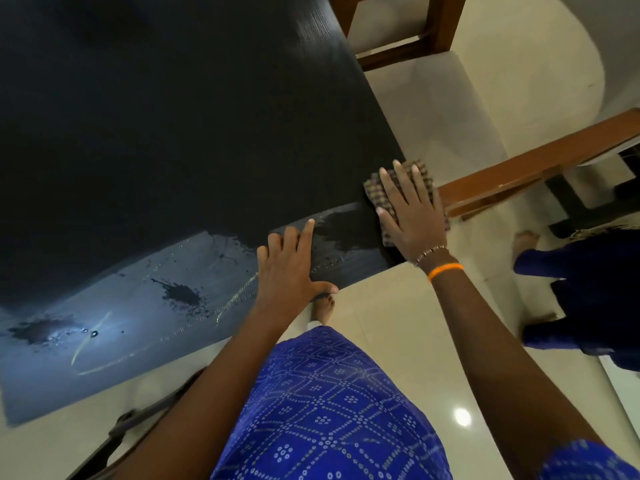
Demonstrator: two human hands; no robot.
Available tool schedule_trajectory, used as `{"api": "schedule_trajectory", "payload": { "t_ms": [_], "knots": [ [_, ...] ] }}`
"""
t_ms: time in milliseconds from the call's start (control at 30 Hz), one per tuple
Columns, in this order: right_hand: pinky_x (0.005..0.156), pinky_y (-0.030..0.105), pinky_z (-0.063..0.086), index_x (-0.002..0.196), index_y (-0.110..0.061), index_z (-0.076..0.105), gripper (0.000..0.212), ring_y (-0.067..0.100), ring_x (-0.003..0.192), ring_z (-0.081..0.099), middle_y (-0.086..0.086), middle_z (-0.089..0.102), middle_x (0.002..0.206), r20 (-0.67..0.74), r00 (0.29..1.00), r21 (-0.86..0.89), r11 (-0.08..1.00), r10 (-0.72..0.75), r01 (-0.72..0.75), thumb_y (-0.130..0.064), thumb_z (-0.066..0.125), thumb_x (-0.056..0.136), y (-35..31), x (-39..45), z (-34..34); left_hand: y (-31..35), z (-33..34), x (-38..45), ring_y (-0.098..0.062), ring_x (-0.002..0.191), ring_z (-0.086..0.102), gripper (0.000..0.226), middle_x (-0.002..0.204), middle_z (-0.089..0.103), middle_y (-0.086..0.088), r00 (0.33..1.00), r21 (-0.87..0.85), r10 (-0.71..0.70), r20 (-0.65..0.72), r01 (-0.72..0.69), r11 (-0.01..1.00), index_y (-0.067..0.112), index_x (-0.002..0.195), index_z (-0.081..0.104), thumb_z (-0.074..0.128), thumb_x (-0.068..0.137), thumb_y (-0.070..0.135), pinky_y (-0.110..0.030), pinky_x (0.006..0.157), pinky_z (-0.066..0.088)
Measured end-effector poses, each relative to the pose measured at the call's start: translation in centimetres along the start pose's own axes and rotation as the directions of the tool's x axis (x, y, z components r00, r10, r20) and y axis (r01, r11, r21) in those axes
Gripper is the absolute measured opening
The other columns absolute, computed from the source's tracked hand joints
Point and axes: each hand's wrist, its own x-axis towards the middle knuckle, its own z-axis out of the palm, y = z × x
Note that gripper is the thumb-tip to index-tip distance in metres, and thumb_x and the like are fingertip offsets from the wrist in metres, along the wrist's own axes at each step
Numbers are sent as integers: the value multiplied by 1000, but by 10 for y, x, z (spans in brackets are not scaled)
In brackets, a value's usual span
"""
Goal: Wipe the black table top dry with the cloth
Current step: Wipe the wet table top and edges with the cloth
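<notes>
The black table top (180,133) fills the left and middle of the view. A wet film with drops and streaks covers its near strip (114,306). My right hand (410,216) lies flat with spread, straight fingers on a checked cloth (375,194), pressing it down at the table's near right corner. Part of the cloth hangs over the right edge. My left hand (289,265) rests on the near edge just left of it, fingers on top and thumb along the rim.
A wooden chair (433,32) stands past the table's right side. A wooden bar (540,161) runs just right of the cloth. Another person in dark blue (585,289) stands on the pale tiled floor at the right. A dark chair frame (138,417) sits below the near edge.
</notes>
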Motion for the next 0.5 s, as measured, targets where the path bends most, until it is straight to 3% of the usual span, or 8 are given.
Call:
{"api": "schedule_trajectory", "payload": {
  "t_ms": [233,367,500],
  "knots": [
    [115,54,4,150,-23,11,63,33,146,5,8,7,159,3,985,8,985,171,-171,-46,21,92,-48,-27,12,-26,1,-32,-25,124,27,101,141,31,-3,997,-111,38,-62,-45,993,25,147,10,62,70,65,-40,99,26],
    [116,55,4,150,-23,8,64,33,146,2,9,4,159,5,992,10,992,124,-124,-43,30,94,-118,-13,20,-74,-1,-58,-27,128,23,103,144,28,-4,996,-136,-67,-64,58,989,27,147,10,66,68,62,-44,101,24],
    [115,55,1,150,-23,8,66,32,146,0,8,3,159,37,999,24,999,-36,35,-41,36,93,-212,-3,33,-119,-3,-92,-33,129,23,105,145,29,-10,977,-188,-205,-66,190,964,23,147,16,74,64,54,-50,102,25]
  ]
}}
